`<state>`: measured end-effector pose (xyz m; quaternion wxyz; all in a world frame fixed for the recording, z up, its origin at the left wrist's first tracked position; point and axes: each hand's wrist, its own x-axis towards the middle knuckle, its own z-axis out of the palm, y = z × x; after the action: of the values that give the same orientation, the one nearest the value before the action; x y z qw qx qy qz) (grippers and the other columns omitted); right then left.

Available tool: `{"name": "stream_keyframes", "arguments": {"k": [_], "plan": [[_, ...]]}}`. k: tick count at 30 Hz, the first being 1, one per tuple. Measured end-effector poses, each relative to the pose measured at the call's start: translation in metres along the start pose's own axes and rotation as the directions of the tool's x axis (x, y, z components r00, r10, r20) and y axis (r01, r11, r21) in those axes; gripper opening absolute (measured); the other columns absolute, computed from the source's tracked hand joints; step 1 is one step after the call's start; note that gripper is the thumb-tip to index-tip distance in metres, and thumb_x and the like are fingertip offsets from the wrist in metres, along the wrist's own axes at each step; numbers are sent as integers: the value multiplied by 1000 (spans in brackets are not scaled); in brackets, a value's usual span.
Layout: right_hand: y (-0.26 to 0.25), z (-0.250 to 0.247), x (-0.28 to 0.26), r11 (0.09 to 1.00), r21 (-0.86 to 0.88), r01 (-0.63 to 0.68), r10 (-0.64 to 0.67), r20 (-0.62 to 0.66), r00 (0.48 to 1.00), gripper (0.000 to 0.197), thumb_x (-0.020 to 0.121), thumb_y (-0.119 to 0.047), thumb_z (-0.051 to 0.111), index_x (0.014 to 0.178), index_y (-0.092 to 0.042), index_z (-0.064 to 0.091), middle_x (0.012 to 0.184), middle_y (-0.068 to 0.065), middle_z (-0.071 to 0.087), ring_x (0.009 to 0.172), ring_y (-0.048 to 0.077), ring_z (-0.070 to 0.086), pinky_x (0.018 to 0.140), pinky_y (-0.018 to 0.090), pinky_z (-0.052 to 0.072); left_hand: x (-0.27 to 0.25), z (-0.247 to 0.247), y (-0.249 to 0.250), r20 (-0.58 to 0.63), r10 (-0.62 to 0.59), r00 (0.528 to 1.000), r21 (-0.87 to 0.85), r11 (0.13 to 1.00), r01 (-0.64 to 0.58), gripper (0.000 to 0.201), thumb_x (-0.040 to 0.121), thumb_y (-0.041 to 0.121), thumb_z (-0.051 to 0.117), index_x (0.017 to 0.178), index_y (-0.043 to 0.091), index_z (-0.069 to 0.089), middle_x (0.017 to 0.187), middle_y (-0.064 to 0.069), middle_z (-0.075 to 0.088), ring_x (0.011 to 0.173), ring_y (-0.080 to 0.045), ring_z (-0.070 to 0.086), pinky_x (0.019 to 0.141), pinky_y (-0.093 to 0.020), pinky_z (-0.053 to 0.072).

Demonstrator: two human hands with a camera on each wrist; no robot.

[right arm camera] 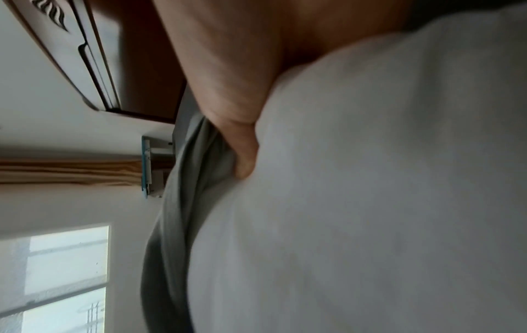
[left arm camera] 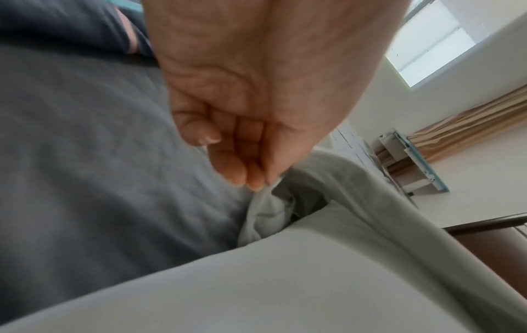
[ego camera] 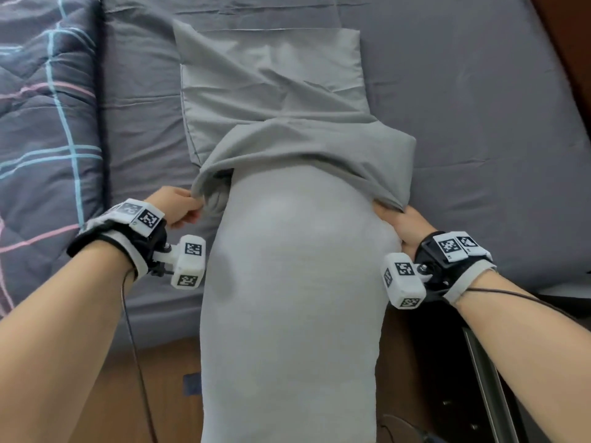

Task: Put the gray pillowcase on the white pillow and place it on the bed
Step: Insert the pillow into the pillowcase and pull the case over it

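The white pillow (ego camera: 297, 282) runs from the bottom of the head view up onto the bed, its far end inside the gray pillowcase (ego camera: 271, 100). The pillowcase's open hem is bunched across the pillow's middle, and its closed end lies flat on the sheet beyond. My left hand (ego camera: 188, 207) pinches the hem's left corner; the left wrist view shows my fingertips (left arm camera: 256, 182) curled on the gray pillowcase (left arm camera: 265, 211) beside the pillow (left arm camera: 285, 281). My right hand (ego camera: 391, 219) grips the hem's right side, thumb pressed against the pillow (right arm camera: 385, 202), with the pillowcase (right arm camera: 182, 214) folded beside it.
The bed's dark gray sheet (ego camera: 479, 139) surrounds the pillow. A plaid quilt (ego camera: 41, 123) lies along the left. Wooden floor (ego camera: 160, 378) and dark furniture (ego camera: 479, 378) sit below the bed's near edge. A cable (ego camera: 136, 346) hangs from my left wrist.
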<state>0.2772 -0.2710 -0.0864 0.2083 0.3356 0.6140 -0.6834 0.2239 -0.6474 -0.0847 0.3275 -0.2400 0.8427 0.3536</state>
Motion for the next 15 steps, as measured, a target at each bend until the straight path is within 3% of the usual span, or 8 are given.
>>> {"name": "stream_keyframes", "arguments": {"k": [3,6,9,12,14,15], "plan": [[-1,11,9,999,-48,17,-19,-46,999,50,84,-27,70,128,-8,56,118,13,66,107,28,64,102,50,46,-19,3,-20,157,-126,980,202,975,93,10,88,19,61,81,14,66,61,-1,58,53,-14,48,44,-18,31],[2,17,12,994,-106,26,-28,-16,999,65,75,-39,75,131,-14,53,126,8,64,114,25,61,104,46,45,-35,8,-28,167,-170,971,275,954,120,19,87,18,55,73,13,67,61,0,61,56,-15,51,48,-20,32],[9,18,11,949,-300,102,-127,-64,990,55,86,-35,66,132,-12,50,131,7,60,117,23,59,106,40,43,-34,12,-18,-51,-51,997,355,933,66,24,87,21,53,80,5,68,85,-15,68,76,-29,58,65,-30,42],[12,14,9,864,-473,171,-242,-92,966,43,95,-35,51,131,-11,51,128,8,58,120,22,53,105,32,38,-29,21,4,-305,107,946,271,962,-22,30,84,26,60,101,2,59,116,-24,59,95,-35,56,81,-37,44],[11,11,8,841,-505,195,-299,-134,945,33,97,-28,47,120,-9,58,109,7,59,106,20,53,91,30,39,-29,26,19,-372,177,911,140,981,-133,61,75,29,73,125,9,45,136,-17,40,120,-32,46,101,-40,40],[11,10,9,829,-518,211,-336,-159,928,25,96,-23,46,106,-7,63,96,6,58,94,19,50,80,30,39,-29,29,28,-371,244,896,133,969,-209,76,71,29,77,134,13,38,141,-14,33,128,-29,40,109,-42,36]]}}
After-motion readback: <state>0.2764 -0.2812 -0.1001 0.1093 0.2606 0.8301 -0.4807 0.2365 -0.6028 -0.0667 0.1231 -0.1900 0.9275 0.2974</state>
